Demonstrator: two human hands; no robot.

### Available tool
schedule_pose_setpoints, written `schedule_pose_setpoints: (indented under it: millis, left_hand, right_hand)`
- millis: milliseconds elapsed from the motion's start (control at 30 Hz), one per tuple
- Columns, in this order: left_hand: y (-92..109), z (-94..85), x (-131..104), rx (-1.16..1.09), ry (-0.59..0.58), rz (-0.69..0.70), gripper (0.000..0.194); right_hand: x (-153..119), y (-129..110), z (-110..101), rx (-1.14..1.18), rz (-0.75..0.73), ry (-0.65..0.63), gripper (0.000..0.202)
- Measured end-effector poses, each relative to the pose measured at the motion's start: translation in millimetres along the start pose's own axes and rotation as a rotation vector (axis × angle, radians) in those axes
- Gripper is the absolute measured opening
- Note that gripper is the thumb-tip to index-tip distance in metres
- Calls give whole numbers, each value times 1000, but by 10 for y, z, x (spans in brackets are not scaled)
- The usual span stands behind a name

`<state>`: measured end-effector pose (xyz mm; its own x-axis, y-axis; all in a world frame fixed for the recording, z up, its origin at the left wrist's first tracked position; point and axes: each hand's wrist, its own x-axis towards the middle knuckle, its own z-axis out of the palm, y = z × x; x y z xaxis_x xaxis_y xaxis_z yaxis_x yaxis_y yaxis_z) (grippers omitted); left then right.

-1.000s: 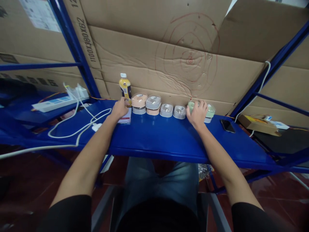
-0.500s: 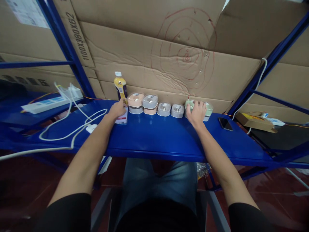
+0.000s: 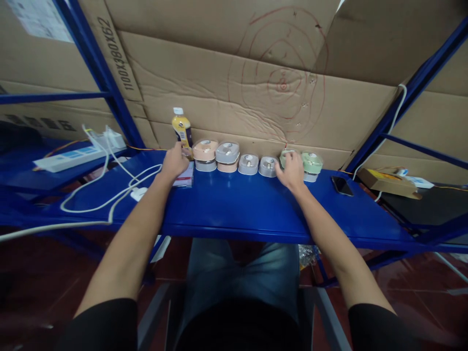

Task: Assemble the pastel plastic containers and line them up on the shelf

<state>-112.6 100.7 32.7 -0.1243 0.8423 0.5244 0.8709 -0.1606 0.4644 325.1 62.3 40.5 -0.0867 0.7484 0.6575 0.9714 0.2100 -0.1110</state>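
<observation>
My left hand (image 3: 175, 161) is at the lower part of a bottle of yellow drink (image 3: 182, 127), fingers at its left side and thumb towards its right. The bottle stands upright with a white cap. Under that hand lies a flat, pale booklet or box (image 3: 185, 176). My right hand (image 3: 292, 171) grips a container with a pale green lid (image 3: 287, 157), thumb on its left and fingers over the top; its lower part is hidden. Right beside it is a stack with a green lid (image 3: 312, 163). Two small grey containers (image 3: 248, 165) stand to the left of my right hand.
Two stacked pairs, one topped pink (image 3: 205, 151) and one topped grey (image 3: 227, 153), stand beside the bottle. A phone (image 3: 342, 185) lies at the right of the blue table (image 3: 234, 209). White cables (image 3: 141, 176) loop at the left, by a power strip (image 3: 76, 157). Cardboard (image 3: 204, 87) backs the table.
My right hand has moved left, from the green stack at the right end to the pale green one beside it. My left hand has shifted slightly left and up at the bottle.
</observation>
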Motion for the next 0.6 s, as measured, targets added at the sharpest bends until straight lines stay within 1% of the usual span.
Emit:
schedule_pose_setpoints:
  millis: [67,100,200,267,333,367,433,533,600]
  left_hand:
    - [115,-26,-81,-20,91,27,52]
    - [187,-29,-129,-26,126,36,47]
    - [434,22,-303,-67,206,133,36]
    - [615,101,-440,-84,227,279,33]
    - [815,204,-586,-91,170,459,28]
    - [925,260,-658,-89,123,550,26]
    - [1163,370,-783,-82,-9,704,23]
    - [1518,523,-890,-88,-134,801,23]
    - [1700,616,-906,-120,-177,807,25]
  right_hand:
    - [-8,-59,102,-9,-136,-108,58]
    - [-12,-88,161,-22,-171,-157,60]
    - [-26,-142,327,-71,-161,-270,69]
    - [-38,-147,393,-92,-146,-334,73]
    - [-53,-145,405,-106,-160,-376,76]
    - [-63,-148,390,-109,-170,-383,76]
    - [-86,-171,325,-110,-180,-370,72]
    - [-127,-247,188,-97,-161,-295,55]
    - [-154,-307,110,-90,-101,-219,56]
